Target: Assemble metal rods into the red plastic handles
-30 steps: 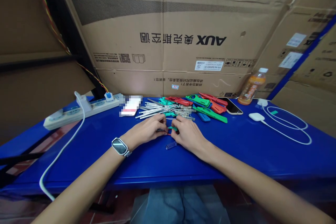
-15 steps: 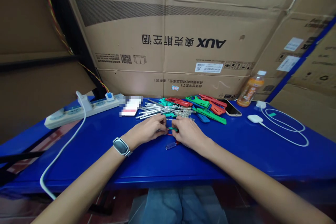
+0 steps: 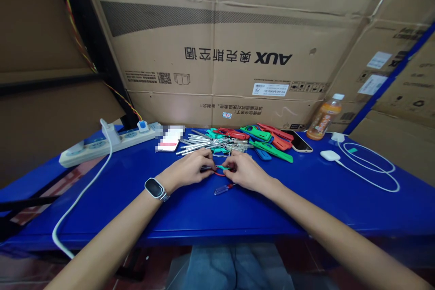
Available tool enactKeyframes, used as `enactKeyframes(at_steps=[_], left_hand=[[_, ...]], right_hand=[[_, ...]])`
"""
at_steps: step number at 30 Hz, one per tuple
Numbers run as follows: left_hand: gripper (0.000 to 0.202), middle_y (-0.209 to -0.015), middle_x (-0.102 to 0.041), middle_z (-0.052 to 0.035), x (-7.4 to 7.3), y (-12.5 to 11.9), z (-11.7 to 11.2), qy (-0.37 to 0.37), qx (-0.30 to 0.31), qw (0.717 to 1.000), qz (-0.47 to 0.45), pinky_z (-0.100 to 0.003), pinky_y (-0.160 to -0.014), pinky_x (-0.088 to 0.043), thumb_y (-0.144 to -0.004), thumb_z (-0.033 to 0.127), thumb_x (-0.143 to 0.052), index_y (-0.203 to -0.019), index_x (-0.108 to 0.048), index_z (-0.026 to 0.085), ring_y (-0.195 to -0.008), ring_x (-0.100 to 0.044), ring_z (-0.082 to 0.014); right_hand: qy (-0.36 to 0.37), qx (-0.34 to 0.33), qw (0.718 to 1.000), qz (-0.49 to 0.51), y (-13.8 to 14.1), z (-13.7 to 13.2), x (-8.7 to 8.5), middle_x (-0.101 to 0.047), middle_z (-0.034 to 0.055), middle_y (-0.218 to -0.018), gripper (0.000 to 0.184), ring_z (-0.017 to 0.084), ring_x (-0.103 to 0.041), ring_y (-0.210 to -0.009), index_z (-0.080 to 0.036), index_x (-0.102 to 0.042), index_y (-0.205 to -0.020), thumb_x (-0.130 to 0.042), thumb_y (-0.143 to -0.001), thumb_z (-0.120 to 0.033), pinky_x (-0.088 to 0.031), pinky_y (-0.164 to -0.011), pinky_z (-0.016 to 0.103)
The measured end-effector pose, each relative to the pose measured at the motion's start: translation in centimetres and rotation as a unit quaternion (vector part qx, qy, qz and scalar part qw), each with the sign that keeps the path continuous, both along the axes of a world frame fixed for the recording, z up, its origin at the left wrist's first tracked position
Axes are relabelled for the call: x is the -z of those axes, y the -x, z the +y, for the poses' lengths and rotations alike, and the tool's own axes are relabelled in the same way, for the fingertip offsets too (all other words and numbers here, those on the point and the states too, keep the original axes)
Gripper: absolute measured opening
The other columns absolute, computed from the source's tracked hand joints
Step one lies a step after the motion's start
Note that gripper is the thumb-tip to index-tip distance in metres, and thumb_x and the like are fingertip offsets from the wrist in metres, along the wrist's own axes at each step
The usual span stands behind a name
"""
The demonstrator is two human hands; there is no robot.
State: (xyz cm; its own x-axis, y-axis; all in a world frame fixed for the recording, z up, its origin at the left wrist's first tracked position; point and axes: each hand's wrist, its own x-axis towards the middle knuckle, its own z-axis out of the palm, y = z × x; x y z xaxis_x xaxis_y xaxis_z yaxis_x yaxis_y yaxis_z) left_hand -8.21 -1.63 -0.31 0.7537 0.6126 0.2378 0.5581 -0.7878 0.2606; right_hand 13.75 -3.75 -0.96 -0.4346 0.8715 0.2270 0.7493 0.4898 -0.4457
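Observation:
My left hand (image 3: 197, 166) is closed, its fingertips pinching a thin dark rod (image 3: 205, 168) that is mostly hidden. My right hand (image 3: 245, 171) pinches a small green plastic piece (image 3: 223, 167) between thumb and fingers. A thin red wire (image 3: 219, 174) curves between the two hands, just above the blue table (image 3: 190, 210). Below the right hand lies a screwdriver (image 3: 223, 189) with a clear purplish handle. Beyond the hands is a heap of silver metal tubes (image 3: 193, 145) with thin wires and small green pieces. Red, green and blue plastic lighter casings (image 3: 272, 148) are piled at its right.
A power strip (image 3: 98, 143) with a white cable runs along the left. A phone (image 3: 297, 141), an orange drink bottle (image 3: 324, 118) and a white charger (image 3: 330, 156) with a coiled cable are at right. A large cardboard sheet (image 3: 152, 45) stands behind.
My hands have shifted slightly apart, and the dark rod, green piece and red wire between them show more clearly. The screwdriver and the heap lie as before.

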Motion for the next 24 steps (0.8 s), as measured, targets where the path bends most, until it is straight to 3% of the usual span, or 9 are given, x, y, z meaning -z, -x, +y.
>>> enactKeyframes(at_steps=[3,5,8,14,18,24], left_hand=[[0.022,-0.101,-0.058,-0.0056,-0.3,-0.3,-0.4,0.013,-0.025,0.999,-0.033,-0.033,-0.087,-0.047,-0.083,0.02,-0.059,-0.102,-0.07,0.02,-0.095,-0.058,-0.0209],[0.023,-0.099,-0.059,-0.0059,-0.4,-0.4,-0.3,0.009,-0.032,0.998,-0.05,-0.034,-0.086,-0.048,-0.084,0.021,-0.056,-0.104,-0.068,0.019,-0.094,-0.058,-0.021],[0.021,-0.098,-0.06,-0.0065,-0.6,-0.7,0.5,-0.007,-0.042,0.997,-0.058,-0.034,-0.084,-0.047,-0.089,0.025,-0.051,-0.1,-0.068,0.019,-0.092,-0.058,-0.0209],[0.022,-0.093,-0.063,-0.0073,-1.4,-1.8,2.4,-0.016,-0.046,0.999,-0.01,-0.035,-0.08,-0.046,-0.092,0.029,-0.049,-0.091,-0.068,0.018,-0.087,-0.059,-0.022],[0.028,-0.094,-0.063,-0.0074,-1.0,-2.0,2.1,0.005,-0.05,0.998,-0.033,-0.035,-0.081,-0.046,-0.094,0.038,-0.048,-0.093,-0.068,0.018,-0.089,-0.059,-0.0217],[0.05,-0.098,-0.062,-0.007,-0.1,-1.9,0.9,0.019,-0.042,0.999,-0.017,-0.035,-0.083,-0.046,-0.081,0.063,-0.06,-0.103,-0.069,0.019,-0.093,-0.059,-0.0235]], right_hand=[[0.025,0.004,0.999,0.039,-0.3,1.5,-0.5,-0.059,-0.0013,-0.064,0.015,0.012,-0.052,-0.057,-0.018,-0.072,-0.09,-0.064,-0.081,-0.027,-0.034,-0.055,0.024],[0.001,0.028,0.998,0.053,-0.7,3.4,-1.3,-0.061,-0.0016,-0.062,0.016,0.012,-0.053,-0.056,-0.017,-0.071,-0.089,-0.058,-0.084,-0.026,-0.035,-0.055,0.024],[-0.052,0.1,0.994,0.014,-1.2,7.0,-2.8,-0.071,0.0025,-0.08,0.019,0.014,-0.062,-0.071,-0.018,-0.072,-0.092,-0.055,-0.086,-0.024,-0.042,-0.065,0.024],[-0.017,0.194,0.979,-0.066,-1.2,12.7,-3.4,-0.073,0.0111,-0.107,0.022,0.028,-0.062,-0.108,-0.019,-0.074,-0.097,-0.066,-0.079,-0.03,-0.042,-0.09,0.036],[0.006,0.219,0.972,-0.078,-0.9,14.0,-2.6,-0.074,0.0126,-0.103,0.018,0.031,-0.061,-0.109,-0.019,-0.074,-0.088,-0.071,-0.074,-0.03,-0.038,-0.095,0.042],[-0.015,0.193,0.98,-0.037,-1.6,13.9,-2.2,-0.074,0.0048,-0.092,0.011,0.022,-0.064,-0.095,-0.02,-0.07,-0.085,-0.067,-0.078,-0.028,-0.04,-0.088,0.035]])
